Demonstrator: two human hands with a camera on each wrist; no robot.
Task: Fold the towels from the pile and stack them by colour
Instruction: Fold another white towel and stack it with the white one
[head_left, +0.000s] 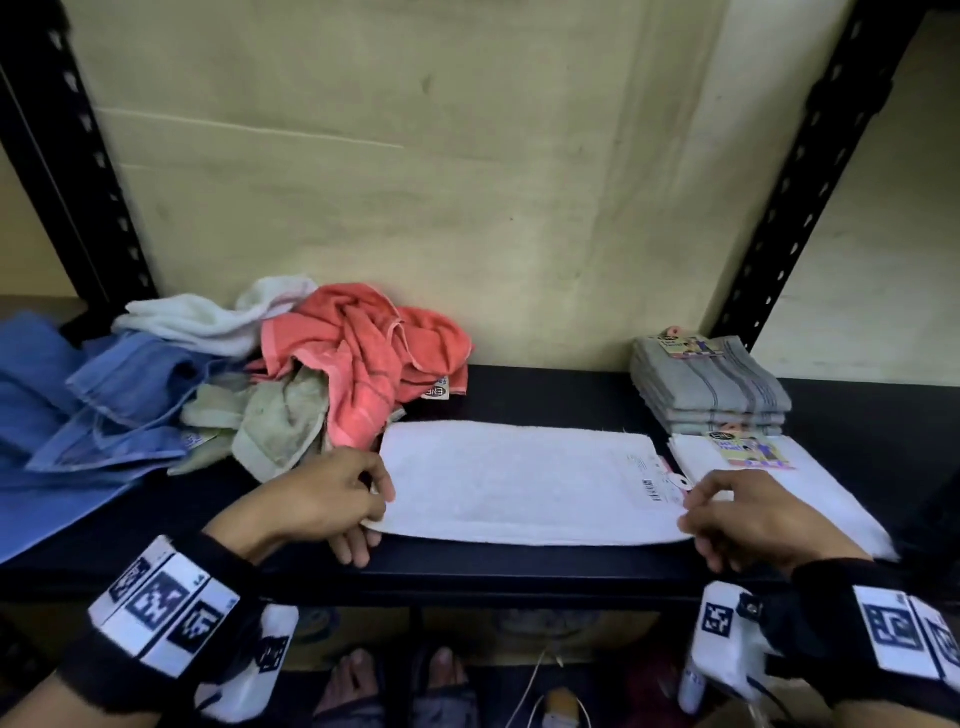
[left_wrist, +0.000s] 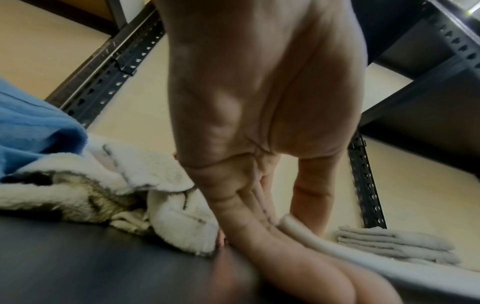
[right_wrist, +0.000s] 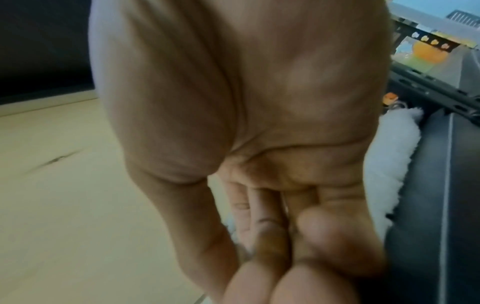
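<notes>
The left hand (head_left: 332, 493) pinches the folded white towel (head_left: 519, 483) at its left end. The right hand (head_left: 748, 519) pinches its right end, fingers curled.

Head view above shelf (head_left: 545, 395), facing down; wrist views close, sharing shelf.

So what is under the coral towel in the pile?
Under the coral towel a pale green towel pokes out at its front left edge, lying on the black shelf. Anything deeper in the pile is covered.
</notes>
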